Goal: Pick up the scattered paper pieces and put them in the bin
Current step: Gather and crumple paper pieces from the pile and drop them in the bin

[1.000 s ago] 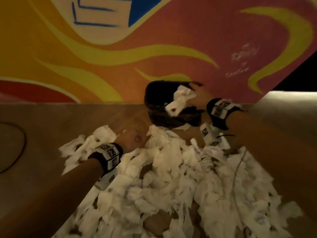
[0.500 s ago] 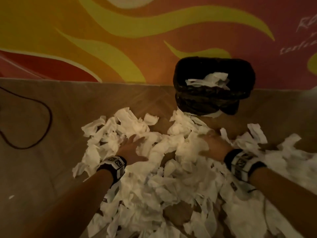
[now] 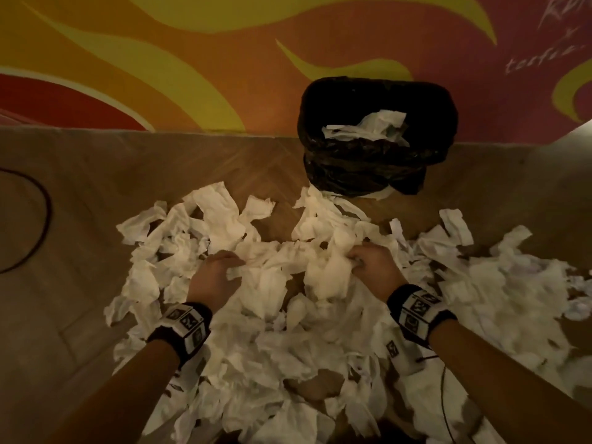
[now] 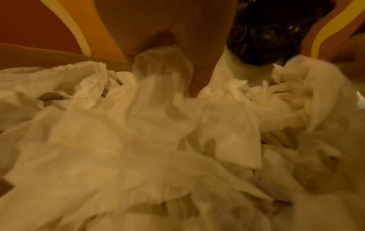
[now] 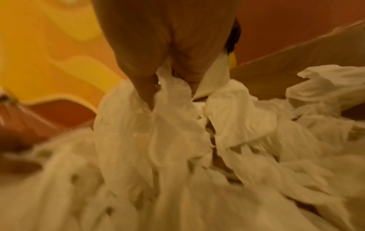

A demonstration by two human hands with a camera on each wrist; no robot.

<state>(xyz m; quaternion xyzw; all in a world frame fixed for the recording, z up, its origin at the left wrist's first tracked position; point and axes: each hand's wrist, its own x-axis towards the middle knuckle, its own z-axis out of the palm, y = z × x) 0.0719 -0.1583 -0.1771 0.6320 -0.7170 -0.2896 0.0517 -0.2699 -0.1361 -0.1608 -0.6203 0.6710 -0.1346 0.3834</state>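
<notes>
Paper pieces point(image 3: 266, 315) lay in a broad white heap on the wooden floor point(image 3: 80, 203), spreading from just in front of the bin point(image 3: 374, 161) back toward me and out to both sides. I had both hands down in the far part of the heap, near each other but apart. My left hand point(image 3: 215, 277) was curled into the paper, its fingers point(image 4: 197, 65) closed over a crumpled sheet that bunched up between them in the left wrist view. My right hand point(image 3: 373, 267) was likewise clenched on a wad of paper, the sheets squeezed between thumb and fingers point(image 5: 146, 87) in the right wrist view. Both wrist views were blurred, so I could not tell how many pieces each hand held. The bin, lined with a black bag, stood against the painted wall point(image 3: 192, 75) and had a few white pieces point(image 3: 368, 126) lying inside. A dark cable point(image 3: 41, 225) curved over the floor at the far left, well apart from the heap.
</notes>
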